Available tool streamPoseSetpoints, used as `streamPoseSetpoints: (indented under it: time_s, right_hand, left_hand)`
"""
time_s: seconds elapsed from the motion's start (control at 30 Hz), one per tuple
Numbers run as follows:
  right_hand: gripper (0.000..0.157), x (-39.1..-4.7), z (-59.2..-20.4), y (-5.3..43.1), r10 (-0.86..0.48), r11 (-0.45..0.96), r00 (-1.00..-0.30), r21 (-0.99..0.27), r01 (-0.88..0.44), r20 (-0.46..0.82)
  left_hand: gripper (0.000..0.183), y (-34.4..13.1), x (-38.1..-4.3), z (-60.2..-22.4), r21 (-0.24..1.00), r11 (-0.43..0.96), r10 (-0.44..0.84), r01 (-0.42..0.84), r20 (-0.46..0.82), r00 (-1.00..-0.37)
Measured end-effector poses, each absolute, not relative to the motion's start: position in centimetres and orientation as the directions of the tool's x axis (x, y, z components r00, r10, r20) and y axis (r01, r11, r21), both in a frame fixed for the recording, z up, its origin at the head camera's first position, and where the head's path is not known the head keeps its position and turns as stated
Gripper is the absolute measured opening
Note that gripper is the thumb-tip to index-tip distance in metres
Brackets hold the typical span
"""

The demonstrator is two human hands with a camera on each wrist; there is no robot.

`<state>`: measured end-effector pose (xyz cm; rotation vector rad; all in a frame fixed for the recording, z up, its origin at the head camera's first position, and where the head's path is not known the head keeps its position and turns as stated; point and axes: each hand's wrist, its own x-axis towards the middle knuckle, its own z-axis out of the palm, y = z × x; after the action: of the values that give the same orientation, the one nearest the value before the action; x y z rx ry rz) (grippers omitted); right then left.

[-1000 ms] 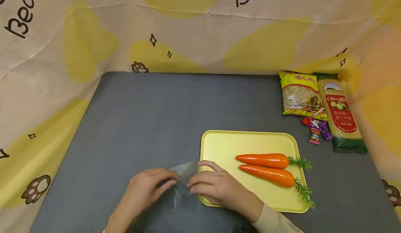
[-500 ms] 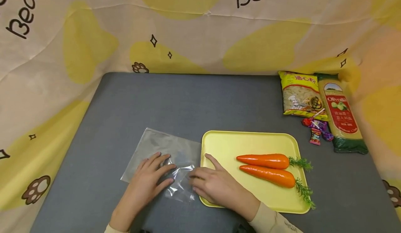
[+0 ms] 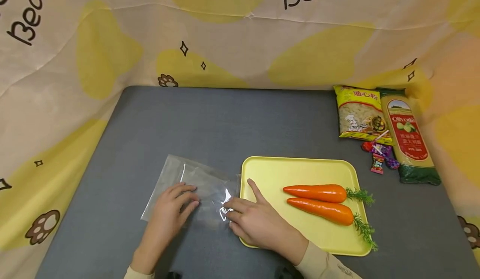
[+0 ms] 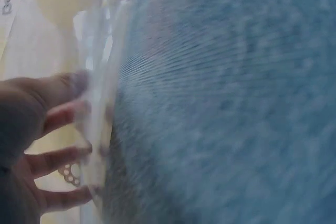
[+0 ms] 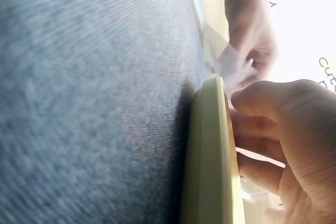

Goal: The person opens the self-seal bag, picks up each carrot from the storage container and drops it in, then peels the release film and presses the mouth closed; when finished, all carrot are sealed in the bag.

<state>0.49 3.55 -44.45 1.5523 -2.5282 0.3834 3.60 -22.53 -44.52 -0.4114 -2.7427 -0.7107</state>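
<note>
A clear plastic bag [image 3: 208,179] lies on the dark table, its right side reaching the yellow tray [image 3: 262,166]. My left hand [image 3: 170,208] rests on the bag with loosely bent fingers. Its fingers [image 4: 60,161] stand spread against the film in the left wrist view. My right hand [image 3: 258,220] has its fingertips at the bag's right part, over the tray's left rim, with its far-side finger raised. In the right wrist view, its thumb [image 5: 257,98] is bent near the tray rim. Whether it pinches the film is hidden.
Two carrots [image 3: 318,192] with green tops lie on the tray. Farther back on the right are a yellow pasta bag [image 3: 360,112], a spaghetti pack [image 3: 408,133] and several candies [image 3: 378,156]. A printed cloth [image 3: 221,33] hangs behind the table [image 3: 180,120].
The bag, bunched between my hands a second ago, has come to lie spread out. Since then it has shifted slightly left. My left hand has drawn back a little from my right.
</note>
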Motion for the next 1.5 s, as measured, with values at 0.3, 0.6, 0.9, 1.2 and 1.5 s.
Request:
streamPoseSetpoints:
  time_s: [0.3,0.6,0.9,1.2,1.5]
  right_hand:
    - [0.019,0.4,-44.4,3.8,-0.854,0.438,-0.464,-0.159,-0.885,0.234]
    - [0.046,0.2,-43.0,7.3,-0.826,0.431,-0.511,-0.319,-0.844,0.236]
    - [0.048,0.4,-40.1,17.6,-0.594,0.721,-0.79,-0.334,-0.607,0.152]
    - [0.058,2.2,-40.5,22.2,-0.535,0.816,-0.844,-0.271,-0.511,-0.019]
    - [0.061,2.4,-41.2,19.3,-0.604,0.737,-0.795,-0.339,-0.585,0.059]
  left_hand:
    - [0.027,-23.6,3.8,-43.3,0.615,0.709,0.038,0.345,0.455,-0.89]
    - [0.026,-23.7,3.8,-43.5,0.624,0.705,0.027,0.338,0.452,-0.892]
    - [0.021,-23.5,3.8,-43.5,0.637,0.712,0.03,0.296,0.394,-0.919]
    - [0.019,-23.5,3.6,-43.6,0.656,0.705,0.021,0.271,0.362,-0.932]
    - [0.02,-23.1,3.5,-43.7,0.663,0.688,0.03,0.296,0.381,-0.924]
